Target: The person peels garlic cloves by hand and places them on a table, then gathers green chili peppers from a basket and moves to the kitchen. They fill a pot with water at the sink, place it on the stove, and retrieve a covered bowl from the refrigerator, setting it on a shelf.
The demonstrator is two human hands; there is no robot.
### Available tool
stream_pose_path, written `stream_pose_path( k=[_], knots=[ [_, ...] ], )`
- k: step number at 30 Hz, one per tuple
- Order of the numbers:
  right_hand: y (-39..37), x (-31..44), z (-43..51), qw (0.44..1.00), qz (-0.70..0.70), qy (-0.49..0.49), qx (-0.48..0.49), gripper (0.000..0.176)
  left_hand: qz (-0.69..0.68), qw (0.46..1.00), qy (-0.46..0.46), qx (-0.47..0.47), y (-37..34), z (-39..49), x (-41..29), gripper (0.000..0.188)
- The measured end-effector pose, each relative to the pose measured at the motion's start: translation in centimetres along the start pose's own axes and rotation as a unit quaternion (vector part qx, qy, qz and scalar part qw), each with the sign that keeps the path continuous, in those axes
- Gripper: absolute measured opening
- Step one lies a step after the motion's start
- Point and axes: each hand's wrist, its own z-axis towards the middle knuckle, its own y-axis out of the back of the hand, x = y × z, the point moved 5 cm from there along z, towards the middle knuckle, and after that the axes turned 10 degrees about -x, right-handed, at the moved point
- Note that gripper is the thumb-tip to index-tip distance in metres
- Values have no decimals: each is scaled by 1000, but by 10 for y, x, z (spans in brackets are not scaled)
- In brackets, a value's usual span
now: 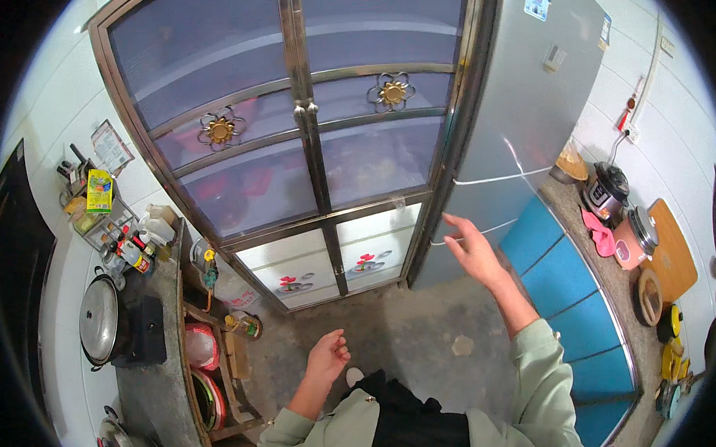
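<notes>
My right hand (476,252) reaches forward with its fingers apart and nothing in them. In the picture it overlaps the lower part of a silver refrigerator (502,124); whether it touches is not plain. Just left of the refrigerator stands a tall metal-framed cupboard (326,216) with tinted glass doors above and white flowered doors below. All of its doors are closed. Two small knobs (305,108) sit at the middle seam. My left hand (329,356) hangs low over the concrete floor (409,334), fingers curled in, with nothing visible in it.
Along the left runs a stone counter (157,390) with a lidded pot (99,321), several bottles (135,258) and shelves beneath. On the right, a counter over blue-tiled cabinets (567,287) bears an electric pressure cooker (606,191), a pink cooker (633,240) and a wooden board (674,254).
</notes>
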Motion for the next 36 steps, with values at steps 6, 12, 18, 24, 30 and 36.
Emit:
stream_pose_path(
  k=[6, 12, 18, 24, 30, 36],
  knots=[
    [-47, 94, 104, 971, -120, 204, 42, 54, -31, 999, -26, -18, -9, 21, -32, 17],
    [-116, 156, 192, 945, -130, 298, 19, 54, -36, 998, -50, 20, -45, 58, -80, 20],
    [-150, 164, 235, 947, -115, 299, -27, 38, -21, 996, -79, 42, -63, 92, -114, 15],
    [-154, 158, 250, 949, -81, 304, -6, 20, -20, 995, -92, 40, -85, 110, -117, 17],
    [-151, 156, 255, 958, -46, 282, 26, 12, -46, 995, -87, 22, -114, 103, -94, 17],
    [-149, 150, 252, 963, -17, 263, 57, 19, -23, 993, -110, 38, -119, 104, -86, 18]
  ],
)
